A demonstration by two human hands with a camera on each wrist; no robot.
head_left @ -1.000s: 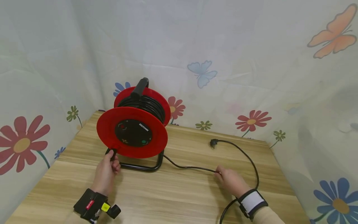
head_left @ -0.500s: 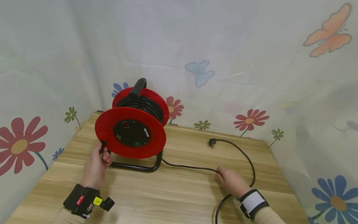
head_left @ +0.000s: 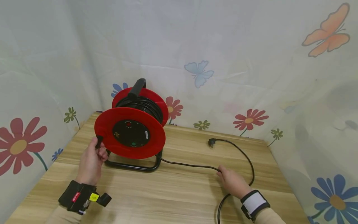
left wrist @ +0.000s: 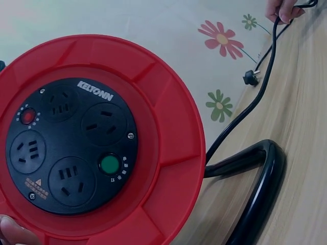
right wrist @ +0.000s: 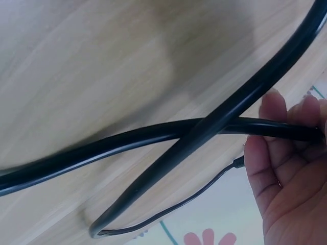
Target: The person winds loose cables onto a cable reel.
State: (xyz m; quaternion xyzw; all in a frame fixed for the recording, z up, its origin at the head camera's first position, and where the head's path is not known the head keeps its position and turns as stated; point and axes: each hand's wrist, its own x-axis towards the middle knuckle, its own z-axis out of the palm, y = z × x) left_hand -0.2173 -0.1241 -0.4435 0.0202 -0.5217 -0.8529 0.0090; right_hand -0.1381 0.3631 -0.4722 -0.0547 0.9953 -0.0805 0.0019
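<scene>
The reel (head_left: 131,119) stands upright on the bench (head_left: 153,196), propped on its black frame (head_left: 131,168), with cord (head_left: 190,165) wound between its two red discs and a carry handle (head_left: 137,88) over the top. At the reel's left edge, the person's left grip (head_left: 90,163) holds the knob (head_left: 99,141) on the front disc, thumb and fingers curled about it. Well to the reel's right, and nearer the person than the reel, the right grip (head_left: 235,182) pinches the cord — the stretch that runs out from the reel's lower right. Another length bends round farther to the reel's right and crosses the pinched stretch in the right wrist view. Its end, the plug (head_left: 212,142), lies on the bench, also right of the reel. On the reel's front is a black panel (left wrist: 71,148) with four sockets, a red light (left wrist: 28,116), a green button (left wrist: 109,164) and the lettering KELTONN. Behind the reel hangs a pale curtain (head_left: 167,37) — flowers and butterflies printed on it.
</scene>
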